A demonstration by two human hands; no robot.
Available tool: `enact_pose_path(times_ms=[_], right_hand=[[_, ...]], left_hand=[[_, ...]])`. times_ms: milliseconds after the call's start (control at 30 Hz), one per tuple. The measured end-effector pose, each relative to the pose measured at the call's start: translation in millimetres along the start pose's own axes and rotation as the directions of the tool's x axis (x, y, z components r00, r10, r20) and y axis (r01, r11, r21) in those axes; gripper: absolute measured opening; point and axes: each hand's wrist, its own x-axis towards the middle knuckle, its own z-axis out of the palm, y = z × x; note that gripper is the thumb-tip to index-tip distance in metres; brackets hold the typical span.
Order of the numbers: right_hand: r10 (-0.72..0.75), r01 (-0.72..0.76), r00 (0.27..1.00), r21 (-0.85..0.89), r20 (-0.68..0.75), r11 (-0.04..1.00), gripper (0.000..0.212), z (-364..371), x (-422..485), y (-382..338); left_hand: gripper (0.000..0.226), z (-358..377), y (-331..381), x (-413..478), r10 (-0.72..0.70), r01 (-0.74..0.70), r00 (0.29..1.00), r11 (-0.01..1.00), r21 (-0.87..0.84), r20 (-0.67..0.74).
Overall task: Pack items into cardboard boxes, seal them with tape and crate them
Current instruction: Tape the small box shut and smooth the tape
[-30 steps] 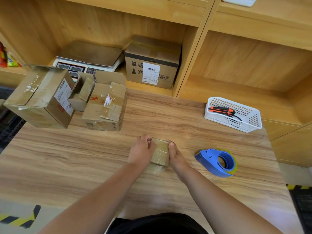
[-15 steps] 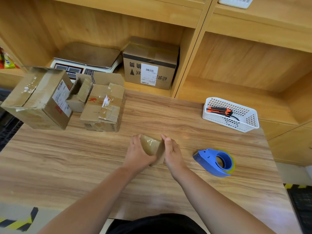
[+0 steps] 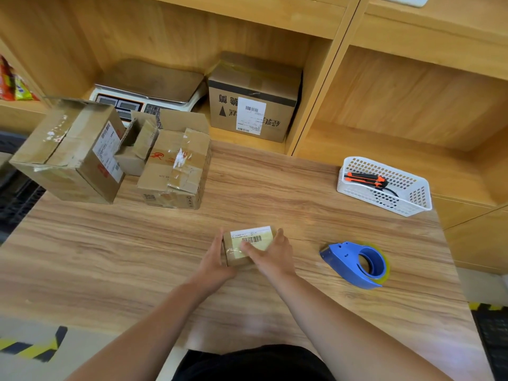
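Head view: a small cardboard box (image 3: pixel 248 244) rests on the counter (image 3: pixel 123 257) at mid-width, nearer the front edge than the back edge, label and barcode facing up. Both hands hold it. The left hand (image 3: pixel 217 257) clasps the left end of the box. The right hand (image 3: pixel 270 255) clasps the right end, with its thumb laid across the taped top surface beside the barcode. A blue tape dispenser (image 3: pixel 357 264) lies on the counter toward the right edge, apart from the right hand. A white basket (image 3: pixel 357 191) sits at the back right corner and contains an orange utility knife (image 3: pixel 365 179). At the back left corner stands a large closed carton (image 3: pixel 68 152); beside it is an open carton (image 3: pixel 176 166) with raised flaps, and a smaller carton (image 3: pixel 134 155) is wedged between the two. On the shelf behind the back edge are a weighing scale (image 3: pixel 148 89) and a labelled carton (image 3: pixel 253 97).
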Motion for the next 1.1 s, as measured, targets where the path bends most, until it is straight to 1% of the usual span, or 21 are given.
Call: enact_pose_path(times_ms=[100,133,167,200,267,300,333,367,500,567,633,667,700,767,800,833,900,933,1000,1100], right_hand=[[0.021,-0.037,0.997,-0.245,-0.069,0.969,0.133,8,-3,-5],[0.009,-0.031,0.997,-0.289,-0.078,0.957,0.134,9,-3,-6],[-0.009,-0.015,0.997,-0.307,-0.078,0.951,0.132,11,-1,-4],[-0.024,0.0,0.997,-0.309,-0.075,0.951,0.128,11,0,-3],[-0.042,0.018,0.996,-0.271,-0.083,0.963,0.114,10,3,2],[-0.052,0.028,0.994,-0.241,-0.092,0.97,0.108,9,4,4],[-0.063,0.04,0.993,-0.215,-0.099,0.976,0.102,8,4,6],[-0.075,0.054,0.992,-0.19,-0.103,0.98,0.096,7,3,8],[-0.101,0.091,0.988,-0.086,-0.115,0.992,0.07,-3,3,18],[-0.09,0.089,0.989,-0.015,-0.118,0.996,0.06,-8,6,24],[-0.069,0.074,0.99,0.04,-0.122,0.996,0.051,-11,9,28],[-0.059,0.066,0.99,0.051,-0.13,0.997,0.047,-11,9,28],[-0.043,0.051,0.99,0.054,-0.138,0.997,0.045,-11,9,27],[-0.025,0.03,0.989,0.035,-0.146,0.999,0.045,-8,9,23],[-0.014,0.017,0.99,0.019,-0.141,1.0,0.051,-5,10,20],[0.005,-0.005,0.991,0.002,-0.135,1.0,0.061,-1,10,16],[0.065,-0.072,0.987,-0.043,-0.148,0.997,0.081,6,11,8],[0.088,-0.099,0.983,-0.061,-0.164,0.993,0.085,8,12,5],[0.095,-0.11,0.98,-0.081,-0.175,0.991,0.086,11,14,2],[0.063,-0.08,0.983,-0.096,-0.172,0.992,0.075,10,17,8]], left_hand=[[0.123,4,1,0,-0.028,0.033,0.999,0.982,-0.187,0.027],[0.122,6,-1,2,-0.01,0.017,0.999,0.974,-0.227,0.031],[0.117,6,0,1,0.007,-0.001,1.0,0.973,-0.233,0.026],[0.107,7,-2,2,0.032,-0.029,0.999,0.973,-0.231,0.011],[0.073,8,-4,1,0.086,-0.086,0.996,0.978,-0.191,-0.008],[0.06,9,-5,1,0.106,-0.106,0.994,0.976,-0.189,-0.012],[0.053,9,-6,2,0.116,-0.118,0.993,0.973,-0.198,-0.02],[0.051,11,-6,3,0.109,-0.111,0.994,0.969,-0.223,-0.021],[0.055,16,-6,8,0.033,-0.033,0.999,0.931,-0.362,-0.004],[0.066,17,-7,11,-0.016,0.019,1.0,0.922,-0.387,0.009],[0.085,19,-8,13,-0.054,0.046,0.998,0.915,-0.4,-0.008],[0.091,20,-6,14,-0.086,0.072,0.996,0.915,-0.397,-0.016],[0.089,21,-5,16,-0.122,0.1,0.992,0.914,-0.394,-0.032],[0.069,24,1,20,-0.171,0.126,0.982,0.909,-0.398,-0.08],[0.059,24,8,20,-0.184,0.126,0.977,0.907,-0.402,-0.108],[0.055,24,12,21,-0.197,0.132,0.971,0.915,-0.381,-0.137],[0.058,25,16,24,-0.198,0.139,0.964,0.945,-0.296,-0.179],[0.061,26,18,25,-0.193,0.141,0.962,0.957,-0.254,-0.193],[0.066,27,16,27,-0.197,0.161,0.955,0.972,-0.169,-0.222],[0.067,31,13,28,-0.193,0.173,0.942,0.98,-0.096,-0.273]])
